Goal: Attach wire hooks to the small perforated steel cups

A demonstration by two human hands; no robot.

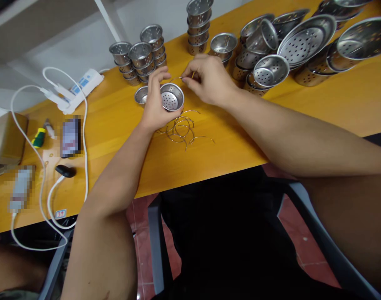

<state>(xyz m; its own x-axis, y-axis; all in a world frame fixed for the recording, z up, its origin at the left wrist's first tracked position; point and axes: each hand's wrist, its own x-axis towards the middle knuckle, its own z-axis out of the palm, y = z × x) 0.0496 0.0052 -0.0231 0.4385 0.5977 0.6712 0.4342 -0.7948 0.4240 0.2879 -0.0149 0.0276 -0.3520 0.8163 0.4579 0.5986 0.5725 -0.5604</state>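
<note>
My left hand (pixel 155 100) is wrapped round a small perforated metal cup (pixel 172 97), its open mouth tilted toward me. Just right of the cup, my right hand (pixel 207 79) pinches a thin piece of wire (pixel 177 78) that reaches toward the cup's far rim. Whether the wire touches the rim I cannot tell. Behind my left hand another small metal cup (pixel 140 95) stands on the table, partly hidden. Below the held cup lies a loose tangle of several curved wires (pixel 180 129).
Stacks of perforated cups (pixel 141 56) stand at the back. More cups and wide perforated bowls (pixel 305 41) crowd the right of the wooden table (pixel 115 137). On the left are a power strip (pixel 84 89), white cables, a phone (pixel 70 137), a green-handled tool (pixel 39 137) and a cardboard box (pixel 9 137).
</note>
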